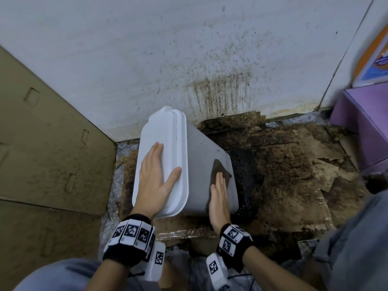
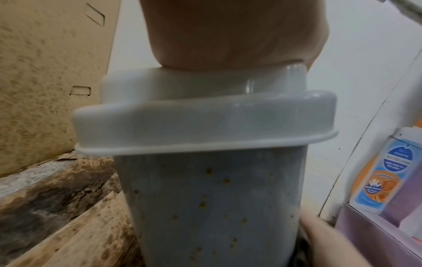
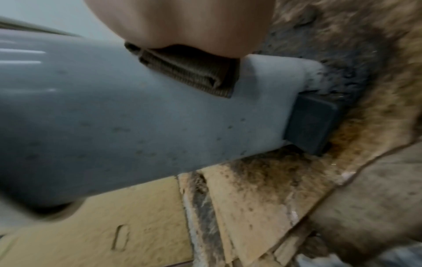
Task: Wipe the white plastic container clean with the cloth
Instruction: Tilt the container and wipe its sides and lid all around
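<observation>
On soiled cardboard (image 1: 294, 164) against a spattered wall (image 1: 168, 49), the container (image 1: 201, 148) stands tilted, its lid (image 1: 155, 131) leaning toward the person's left and its foot sunk in a dark wet patch (image 1: 247, 173). Its long axis runs from the lid, up and to the left, down to the base at the right. The left hand (image 1: 154, 175) lies flat on the lid, fingers straight and thumb spread to the lid's rim, bracing rather than gripping. The right hand (image 1: 218, 198) presses the brown cloth (image 1: 218, 169) flat against the side wall facing up, fingers straight and together, pointing away from the person; the cloth sits low on that wall, close to the base, with the bare speckled plastic lying up-slope toward the lid. In the right wrist view the cloth (image 3: 189, 72) shows folded under the palm, just short of a dark foot (image 3: 308, 122) at the base. Brown specks dot the near wall (image 2: 217, 198), beyond the cloth's reach for now. The wipe, I judge, should travel along the long axis toward the lid, and the right hand is the one placed to make it, while the left holds the tilt steady.
</observation>
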`<state>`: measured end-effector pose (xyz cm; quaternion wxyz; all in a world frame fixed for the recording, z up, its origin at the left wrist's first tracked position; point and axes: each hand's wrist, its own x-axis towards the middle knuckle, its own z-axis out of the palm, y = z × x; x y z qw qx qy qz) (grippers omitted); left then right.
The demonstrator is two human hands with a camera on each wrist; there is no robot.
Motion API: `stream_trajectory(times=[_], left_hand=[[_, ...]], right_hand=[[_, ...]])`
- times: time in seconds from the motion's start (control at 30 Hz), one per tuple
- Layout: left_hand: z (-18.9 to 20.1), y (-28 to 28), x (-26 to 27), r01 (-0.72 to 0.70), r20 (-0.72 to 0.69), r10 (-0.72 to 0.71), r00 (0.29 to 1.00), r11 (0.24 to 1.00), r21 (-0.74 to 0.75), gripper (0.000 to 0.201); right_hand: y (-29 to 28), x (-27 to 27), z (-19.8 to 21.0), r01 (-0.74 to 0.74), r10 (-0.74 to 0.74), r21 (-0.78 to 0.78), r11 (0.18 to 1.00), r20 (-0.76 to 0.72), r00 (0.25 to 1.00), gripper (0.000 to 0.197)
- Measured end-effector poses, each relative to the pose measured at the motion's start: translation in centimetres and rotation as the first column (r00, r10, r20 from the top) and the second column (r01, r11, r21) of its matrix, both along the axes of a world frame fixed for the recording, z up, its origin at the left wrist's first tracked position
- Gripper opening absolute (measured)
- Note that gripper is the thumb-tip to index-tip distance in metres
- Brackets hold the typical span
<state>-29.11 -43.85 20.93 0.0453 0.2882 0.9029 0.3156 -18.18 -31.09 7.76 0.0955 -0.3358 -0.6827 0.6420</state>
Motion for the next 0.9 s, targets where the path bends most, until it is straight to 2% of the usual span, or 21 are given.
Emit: stream_trajectory(times=[0.17,0.3,0.5,0.7,0.9], left_hand=[[0.0,-0.3,-0.1,0.0,0.007,0.0,1.0,1.0,-0.003,0.087],[0.0,-0.3,0.0,0.003,0.007,-0.003,1.0,1.0,0.0,0.086],[0.1,-0.6,-0.1,0.011,0.036,-0.011,0.999,1.0,0.01,0.085],[0.1,-0.7,-0.2,0.02,0.039,-0.021,0.999,1.0,0.022,0.085],[-0.1,-0.7,-0.3,0.018,0.039,-0.019,0.999,0.999,0.032,0.084]], right_hand=[[-2.5,-0.8,5.6,-0.12,0.138,0.114,0.986,-0.168,0.976,0.057],[-2.6,-0.7,7.1,-0.184,0.23,0.198,0.963,-0.244,0.942,0.055],[-0.5,-2.9,6.8,-0.305,0.358,0.237,0.922,-0.226,0.906,0.055],[3.9,-7.2,6.9,-0.484,0.539,0.301,0.822,-0.136,0.831,0.057],[6.0,-9.5,5.6,-0.493,0.548,0.336,0.803,-0.09,0.832,0.059]])
